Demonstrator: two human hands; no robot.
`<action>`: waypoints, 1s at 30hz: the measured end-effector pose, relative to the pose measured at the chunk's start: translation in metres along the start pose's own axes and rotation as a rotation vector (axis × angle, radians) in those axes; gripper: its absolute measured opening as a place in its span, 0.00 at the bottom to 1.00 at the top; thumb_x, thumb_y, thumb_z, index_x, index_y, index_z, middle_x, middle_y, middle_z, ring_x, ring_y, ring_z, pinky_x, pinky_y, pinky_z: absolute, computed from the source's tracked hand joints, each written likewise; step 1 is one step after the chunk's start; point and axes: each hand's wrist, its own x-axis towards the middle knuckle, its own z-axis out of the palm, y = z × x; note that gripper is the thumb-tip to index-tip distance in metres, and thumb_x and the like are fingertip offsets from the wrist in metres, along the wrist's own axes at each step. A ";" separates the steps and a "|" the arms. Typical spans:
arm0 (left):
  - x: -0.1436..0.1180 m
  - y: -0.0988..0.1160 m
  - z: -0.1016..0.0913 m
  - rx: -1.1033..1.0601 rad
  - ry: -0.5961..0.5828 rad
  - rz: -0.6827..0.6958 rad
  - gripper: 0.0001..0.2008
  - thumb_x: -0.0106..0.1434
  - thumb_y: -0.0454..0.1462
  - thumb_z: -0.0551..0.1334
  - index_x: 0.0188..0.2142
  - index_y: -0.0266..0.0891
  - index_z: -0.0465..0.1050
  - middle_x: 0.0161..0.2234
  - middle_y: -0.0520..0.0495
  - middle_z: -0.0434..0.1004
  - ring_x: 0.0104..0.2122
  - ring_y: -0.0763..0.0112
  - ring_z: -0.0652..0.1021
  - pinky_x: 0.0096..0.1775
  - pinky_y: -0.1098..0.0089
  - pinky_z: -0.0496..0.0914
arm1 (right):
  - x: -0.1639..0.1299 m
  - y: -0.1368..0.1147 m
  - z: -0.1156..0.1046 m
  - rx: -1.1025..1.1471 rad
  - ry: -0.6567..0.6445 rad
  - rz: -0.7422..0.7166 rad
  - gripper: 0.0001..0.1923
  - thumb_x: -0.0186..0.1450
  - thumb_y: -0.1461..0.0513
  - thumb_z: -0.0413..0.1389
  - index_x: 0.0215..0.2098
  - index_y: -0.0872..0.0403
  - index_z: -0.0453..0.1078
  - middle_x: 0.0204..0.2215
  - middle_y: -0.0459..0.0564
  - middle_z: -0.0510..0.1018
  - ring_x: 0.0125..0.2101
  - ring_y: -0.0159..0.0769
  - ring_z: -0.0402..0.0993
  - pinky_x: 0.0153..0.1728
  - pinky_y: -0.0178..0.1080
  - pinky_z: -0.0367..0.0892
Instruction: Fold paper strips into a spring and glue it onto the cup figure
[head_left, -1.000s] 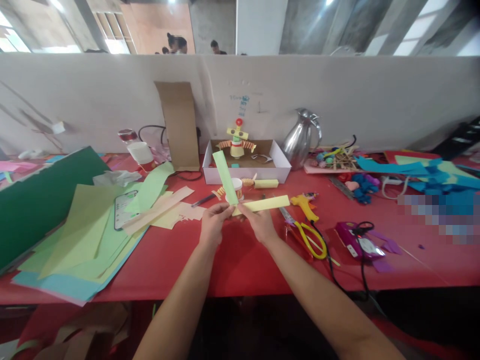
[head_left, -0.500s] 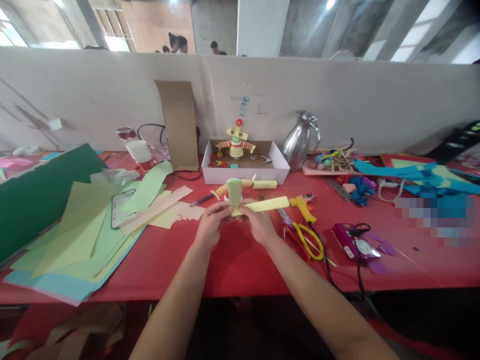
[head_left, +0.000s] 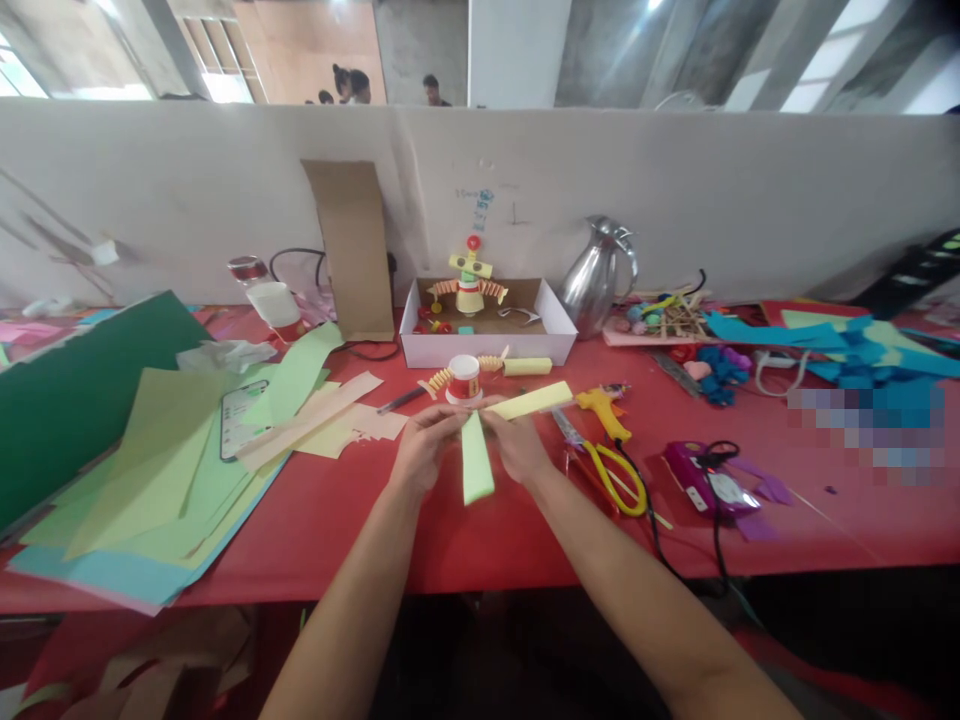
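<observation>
Where the two paper strips cross above the red table, both hands meet and pinch the joint. The green strip hangs down from that crossing toward the person, its free end curling over the tabletop, while the yellow strip runs off to the right and slightly away, lifted a little above the table. The left hand grips the crossing from the left with fingertips closed on the paper; the right hand clamps it from the right the same way, thumbs close together at the fold.

Just beyond the fingers stands a small white cup with a red band, with a pleated orange paper arm at its left. Behind that sits a shallow white box holding a little yellow paper figure. A steel jug stands to the right of the box, a cardboard sheet leans on the wall to its left.

Near the right hand lie yellow-handled scissors and a yellow glue gun. Off to the left, loose green and cream sheets pile up, a phone lying among them.
</observation>
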 end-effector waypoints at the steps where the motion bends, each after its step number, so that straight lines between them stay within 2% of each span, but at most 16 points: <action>1: 0.000 -0.001 0.000 0.008 -0.003 0.006 0.07 0.50 0.37 0.72 0.30 0.38 0.80 0.29 0.47 0.80 0.27 0.71 0.77 0.35 0.67 0.72 | 0.000 0.000 0.000 0.015 -0.005 0.004 0.06 0.54 0.58 0.60 0.30 0.51 0.74 0.25 0.43 0.77 0.27 0.34 0.72 0.29 0.37 0.69; 6: 0.000 -0.003 0.000 0.082 0.059 0.068 0.07 0.51 0.36 0.72 0.31 0.38 0.81 0.31 0.47 0.80 0.30 0.72 0.76 0.37 0.69 0.71 | 0.000 -0.003 0.001 0.105 0.003 0.079 0.09 0.57 0.56 0.60 0.31 0.53 0.75 0.28 0.47 0.79 0.31 0.38 0.75 0.32 0.40 0.70; 9: 0.000 -0.004 0.001 0.148 0.085 0.126 0.08 0.51 0.36 0.71 0.32 0.39 0.81 0.31 0.48 0.80 0.30 0.72 0.76 0.37 0.70 0.71 | 0.000 -0.004 -0.001 0.093 -0.003 0.120 0.12 0.54 0.56 0.64 0.35 0.52 0.76 0.28 0.45 0.79 0.31 0.39 0.76 0.34 0.41 0.71; 12: 0.000 -0.002 0.002 0.162 0.066 0.195 0.08 0.52 0.36 0.71 0.34 0.40 0.80 0.30 0.50 0.78 0.31 0.73 0.75 0.36 0.72 0.70 | 0.001 -0.005 -0.004 0.068 -0.029 0.096 0.17 0.50 0.58 0.68 0.38 0.52 0.76 0.31 0.45 0.81 0.34 0.38 0.77 0.41 0.42 0.71; 15: 0.000 0.000 0.002 0.181 0.053 0.238 0.11 0.53 0.36 0.70 0.38 0.40 0.80 0.28 0.51 0.76 0.29 0.75 0.74 0.35 0.74 0.69 | 0.002 -0.006 -0.008 -0.019 -0.094 0.044 0.17 0.51 0.58 0.68 0.38 0.52 0.76 0.35 0.47 0.82 0.38 0.40 0.77 0.45 0.44 0.70; 20: -0.003 0.004 0.001 0.222 0.027 0.196 0.17 0.53 0.38 0.71 0.44 0.39 0.80 0.34 0.48 0.79 0.34 0.71 0.76 0.40 0.71 0.70 | 0.004 -0.009 -0.015 -0.136 -0.149 -0.027 0.15 0.51 0.58 0.69 0.35 0.53 0.76 0.33 0.48 0.82 0.36 0.41 0.78 0.43 0.43 0.71; 22: -0.003 0.004 0.000 0.233 0.011 0.148 0.16 0.53 0.40 0.71 0.41 0.38 0.81 0.35 0.46 0.81 0.36 0.69 0.77 0.42 0.69 0.70 | 0.006 -0.011 -0.017 -0.154 -0.185 -0.041 0.16 0.50 0.59 0.70 0.36 0.53 0.77 0.32 0.47 0.82 0.34 0.40 0.77 0.40 0.42 0.71; 25: -0.002 0.004 0.000 0.230 0.042 0.103 0.12 0.52 0.41 0.72 0.33 0.35 0.81 0.31 0.46 0.80 0.32 0.70 0.76 0.39 0.69 0.71 | 0.009 -0.011 -0.023 -0.144 -0.195 -0.002 0.16 0.50 0.59 0.70 0.36 0.52 0.76 0.30 0.46 0.82 0.30 0.37 0.77 0.36 0.40 0.72; 28: 0.002 0.004 0.000 0.080 0.100 0.113 0.12 0.50 0.42 0.73 0.30 0.36 0.78 0.28 0.49 0.77 0.28 0.74 0.74 0.36 0.71 0.70 | 0.012 -0.007 -0.026 -0.036 -0.190 0.071 0.15 0.56 0.55 0.66 0.40 0.51 0.75 0.33 0.46 0.82 0.29 0.34 0.77 0.35 0.39 0.72; 30: 0.003 0.002 0.000 -0.031 0.123 0.131 0.12 0.50 0.42 0.73 0.29 0.37 0.76 0.27 0.52 0.74 0.28 0.76 0.73 0.34 0.73 0.70 | 0.011 -0.002 -0.023 -0.013 -0.252 0.059 0.20 0.55 0.56 0.67 0.45 0.48 0.74 0.38 0.47 0.82 0.33 0.35 0.78 0.36 0.39 0.73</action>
